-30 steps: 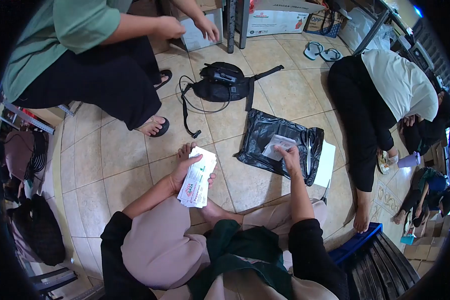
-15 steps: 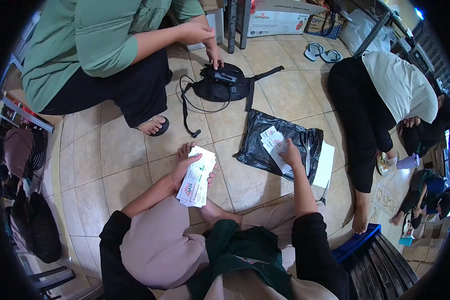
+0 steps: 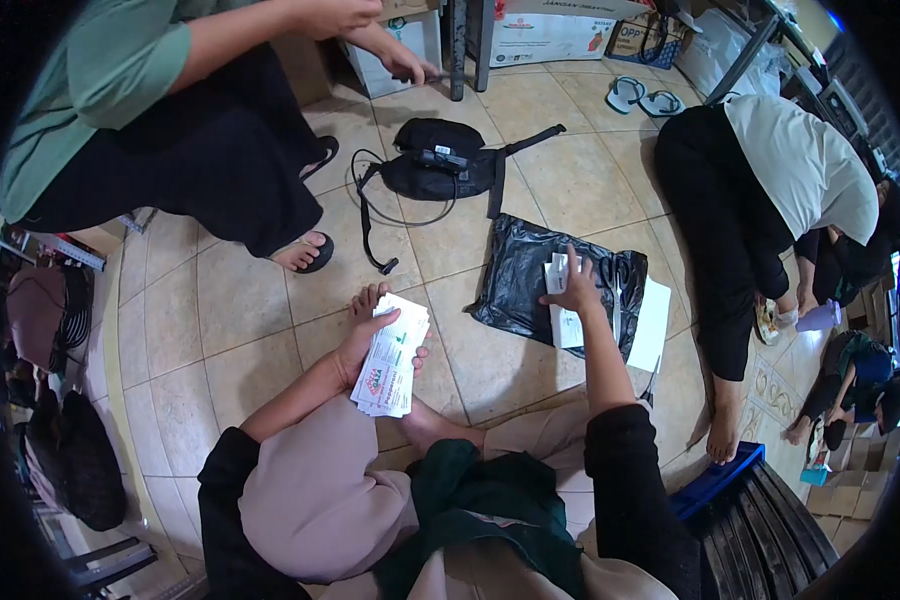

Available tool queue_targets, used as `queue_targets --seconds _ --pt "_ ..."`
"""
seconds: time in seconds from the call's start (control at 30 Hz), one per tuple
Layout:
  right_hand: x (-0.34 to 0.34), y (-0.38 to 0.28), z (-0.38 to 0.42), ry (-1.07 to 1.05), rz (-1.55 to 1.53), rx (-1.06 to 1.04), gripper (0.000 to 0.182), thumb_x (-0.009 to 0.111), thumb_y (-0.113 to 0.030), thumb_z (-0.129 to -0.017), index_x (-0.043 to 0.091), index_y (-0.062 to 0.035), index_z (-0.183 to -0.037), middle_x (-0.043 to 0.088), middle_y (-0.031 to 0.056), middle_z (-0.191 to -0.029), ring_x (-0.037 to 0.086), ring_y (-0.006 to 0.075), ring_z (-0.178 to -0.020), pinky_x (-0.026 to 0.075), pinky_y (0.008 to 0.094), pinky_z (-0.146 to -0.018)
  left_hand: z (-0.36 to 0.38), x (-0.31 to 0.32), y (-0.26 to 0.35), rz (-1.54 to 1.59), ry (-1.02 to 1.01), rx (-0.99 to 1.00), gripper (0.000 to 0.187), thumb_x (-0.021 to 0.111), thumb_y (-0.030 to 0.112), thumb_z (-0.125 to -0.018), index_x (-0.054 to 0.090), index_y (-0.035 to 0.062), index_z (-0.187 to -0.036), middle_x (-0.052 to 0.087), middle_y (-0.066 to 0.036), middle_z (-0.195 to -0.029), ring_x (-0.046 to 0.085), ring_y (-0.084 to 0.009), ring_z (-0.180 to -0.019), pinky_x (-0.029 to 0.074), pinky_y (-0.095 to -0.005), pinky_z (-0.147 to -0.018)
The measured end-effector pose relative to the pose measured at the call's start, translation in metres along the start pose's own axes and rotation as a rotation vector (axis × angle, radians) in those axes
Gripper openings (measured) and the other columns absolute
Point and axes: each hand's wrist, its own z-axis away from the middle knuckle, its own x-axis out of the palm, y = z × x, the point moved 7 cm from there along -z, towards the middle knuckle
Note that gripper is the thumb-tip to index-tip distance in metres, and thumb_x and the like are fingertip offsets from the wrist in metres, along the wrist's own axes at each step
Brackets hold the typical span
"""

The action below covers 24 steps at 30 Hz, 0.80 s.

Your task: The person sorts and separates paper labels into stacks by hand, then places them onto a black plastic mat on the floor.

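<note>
Head view only: person sits on the tiled floor (image 3: 240,300), legs folded. Left hand (image 3: 362,342) grips a stack of printed slips (image 3: 390,358), fingers wrapped around the far edge, thumb on top, held fanned over the knee so the top sheet reads face up. Right hand (image 3: 576,288) reaches forward onto a black plastic bag (image 3: 520,280) lying flat on the floor; fingers pinch a small white label (image 3: 557,272) against it, with another white slip (image 3: 568,326) just under the wrist. Bag looks to serve as a backing for the label, so it's pressed down rather than lifted. White sheet (image 3: 654,325) lies at the bag's right edge, touching it. Black waist bag (image 3: 435,165) with loose strap sits beyond it, apart. Another person in a green top (image 3: 90,90) crouches top left, a hand reaching toward boxes (image 3: 410,45). Third person in black sits at right (image 3: 730,200), not touching anything here.
</note>
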Motion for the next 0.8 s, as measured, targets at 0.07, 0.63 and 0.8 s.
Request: queue_targets --seconds 0.07,0.63,0.8 --pt "-0.001 -0.009 -0.008 -0.037 0.115 0.031 0.12 0.087 -0.04 -0.048 0.014 -0.0292 -0.142 0.02 0.0209 -0.143 0.034 0.0418 -0.126 0.043 0.051 -0.094 0.001 0.0 0.0 0.01 -0.002 0.016 0.063 0.05 0.051 -0.085 0.045 -0.0021 -0.118 0.053 -0.016 -0.092 0.055 -0.0275 -0.08 0.046 -0.0395 -0.076" --pt "0.005 -0.059 0.014 0.179 -0.081 -0.23 0.065 0.071 -0.04 -0.074 0.047 -0.0097 -0.126 0.031 0.0224 -0.139 0.035 0.0412 -0.126 0.036 0.0461 -0.1 0.0 0.003 0.004 0.048 -0.02 0.03 0.066 0.052 0.05 -0.084 0.044 -0.0047 -0.119 0.052 -0.017 -0.092 0.055 -0.0277 -0.082 0.047 -0.0407 -0.076" --pt "0.003 -0.166 0.088 -0.087 -0.843 -0.602 0.051 0.045 -0.039 -0.093 0.046 0.0 -0.125 0.052 0.0228 -0.121 0.05 0.0307 -0.115 0.038 0.0347 -0.097 0.002 0.011 -0.004 -0.01 -0.025 -0.082 0.065 0.055 0.046 -0.082 0.042 -0.0042 -0.121 0.053 -0.018 -0.097 0.056 -0.0294 -0.086 0.048 -0.0416 -0.079"
